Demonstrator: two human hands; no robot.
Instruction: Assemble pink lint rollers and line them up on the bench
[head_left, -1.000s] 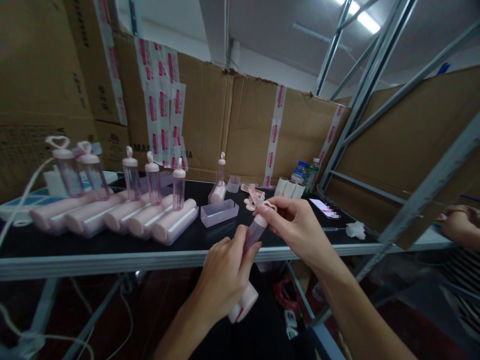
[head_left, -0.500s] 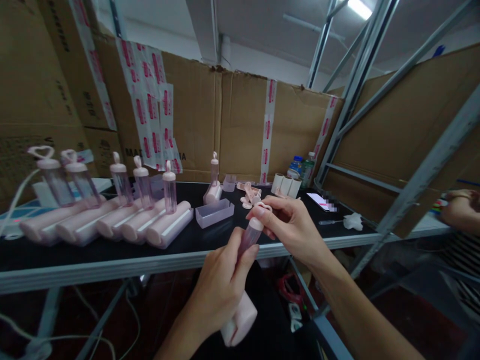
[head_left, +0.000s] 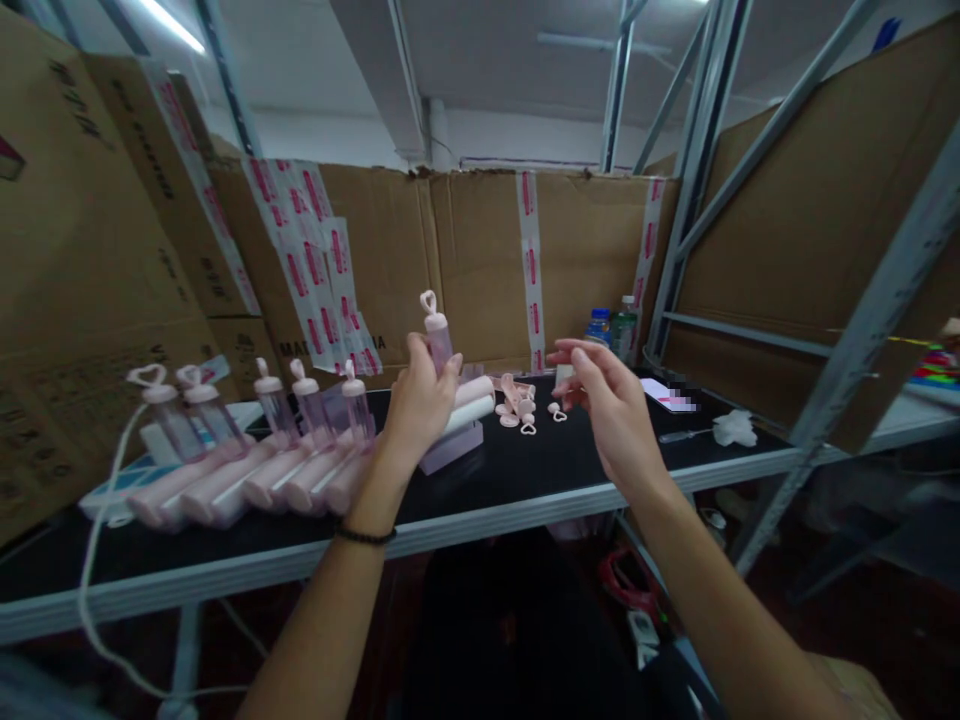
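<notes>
My left hand (head_left: 421, 400) is wrapped round the clear tube handle of a pink lint roller (head_left: 438, 338), with a heart-shaped loop cap pointing up. Its pink and white roll end (head_left: 472, 402) shows right of my fingers, just above a lavender open box (head_left: 454, 447). Whether the roll touches the box I cannot tell. My right hand (head_left: 611, 405) is raised over the table at the right, fingers apart and holding nothing. Small pink heart-loop caps (head_left: 556, 411) and a pile of pink parts (head_left: 514, 398) lie between the hands.
Several similar rollers (head_left: 225, 480) stand in a row at the left, handles upright. A white cable (head_left: 94, 560) hangs over the table edge (head_left: 300, 565). Bottles (head_left: 624, 325), a phone (head_left: 664, 394), a small tool (head_left: 682, 436) and crumpled tissue (head_left: 735, 428) are at the right. Cardboard (head_left: 480, 270) walls the back.
My left hand has carried the roller up and forward from my lap to over the table. My right hand has let go of the heart-loop cap and moved apart to the right.
</notes>
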